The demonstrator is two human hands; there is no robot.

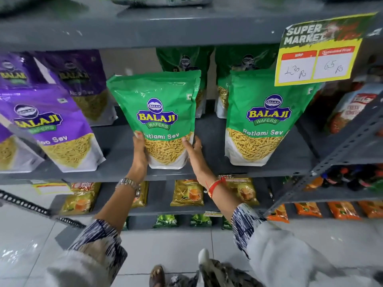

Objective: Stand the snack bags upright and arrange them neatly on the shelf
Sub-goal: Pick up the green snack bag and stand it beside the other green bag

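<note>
A green Ratlami Sev bag (159,112) stands upright at the front of the grey shelf (207,170). My left hand (139,150) grips its lower left side and my right hand (193,151) holds its lower right side. A second green Ratlami Sev bag (265,117) stands upright to the right, untouched. More green bags (182,59) stand behind both. On the left, purple Aloo Sev bags (51,125) lean to the left, with another purple bag (83,79) behind them.
A yellow price sign (317,56) hangs from the upper shelf at the right. A slotted shelf post (342,150) slants down on the right, with red packets (350,108) beyond it. Lower shelves hold yellow packets (188,193) and orange ones (339,210).
</note>
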